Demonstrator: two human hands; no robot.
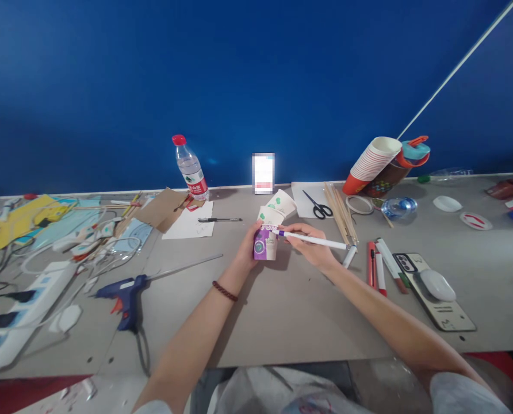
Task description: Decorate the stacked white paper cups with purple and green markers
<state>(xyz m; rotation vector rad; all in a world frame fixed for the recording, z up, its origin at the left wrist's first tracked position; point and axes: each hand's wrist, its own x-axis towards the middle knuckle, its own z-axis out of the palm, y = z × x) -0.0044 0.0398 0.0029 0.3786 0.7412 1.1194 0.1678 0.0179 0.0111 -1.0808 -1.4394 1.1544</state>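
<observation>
My left hand (248, 246) is wrapped round the left side of a paper cup (265, 248) whose lower part is coloured purple, with a pale upper part and green leaf marks. In my right hand (310, 244) is a white marker (321, 239), its purple tip against the cup's side near the edge of the coloured area. A second paper cup (283, 202), white with green leaves, lies tilted just behind the held one. The marker's cap (349, 256) seems to lie on the table near its back end.
A hot glue gun (129, 296) and a power strip (27, 310) lie at left. Behind stand a water bottle (191, 172) and a lit screen (263, 173). Scissors (317, 206), wooden sticks (341, 213), stacked cups (372, 164), markers (381, 267) and a phone (437, 296) are at right.
</observation>
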